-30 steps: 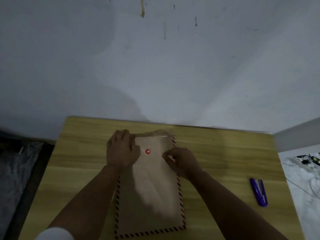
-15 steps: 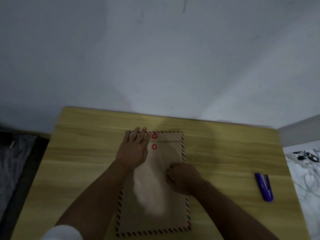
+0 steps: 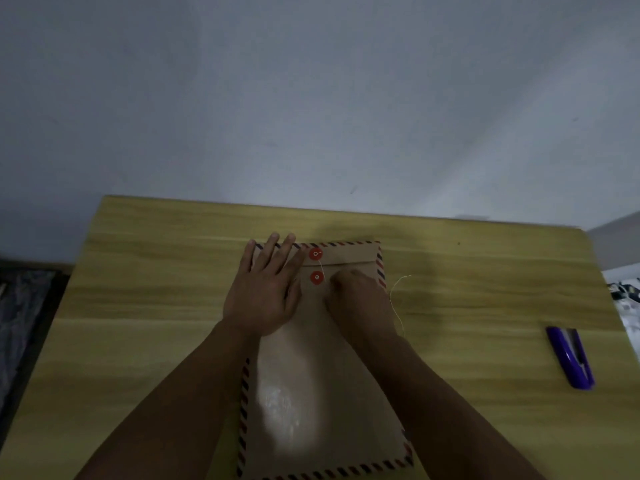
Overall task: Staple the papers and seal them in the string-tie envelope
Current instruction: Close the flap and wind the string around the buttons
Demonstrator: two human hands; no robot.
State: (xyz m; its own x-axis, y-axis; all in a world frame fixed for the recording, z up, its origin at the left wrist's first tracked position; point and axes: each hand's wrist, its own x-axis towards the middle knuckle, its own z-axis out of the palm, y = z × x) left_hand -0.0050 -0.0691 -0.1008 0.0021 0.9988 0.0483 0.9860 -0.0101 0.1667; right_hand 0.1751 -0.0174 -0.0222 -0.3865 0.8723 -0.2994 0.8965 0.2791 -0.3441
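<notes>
A brown string-tie envelope point(image 3: 322, 393) with a red-and-blue striped border lies flat on the wooden table point(image 3: 145, 306), its flap folded down. Two red discs sit at its top: the flap disc point(image 3: 315, 253) and the lower disc point(image 3: 317, 277), with a thin white string point(image 3: 396, 299) running between them and trailing off to the right. My left hand point(image 3: 265, 289) lies flat with straight fingers on the envelope's top left. My right hand point(image 3: 358, 299) is curled just right of the lower disc and pinches the string. The papers are not visible.
A purple stapler point(image 3: 571, 356) lies near the table's right edge. A grey wall stands right behind the table. A white surface with dark cables point(image 3: 623, 289) adjoins on the right, and dark floor point(image 3: 20, 323) lies to the left.
The flap went from raised to folded flat. My left hand uncurled and now presses flat. My right hand drew back with the string, then moved up beside the lower disc.
</notes>
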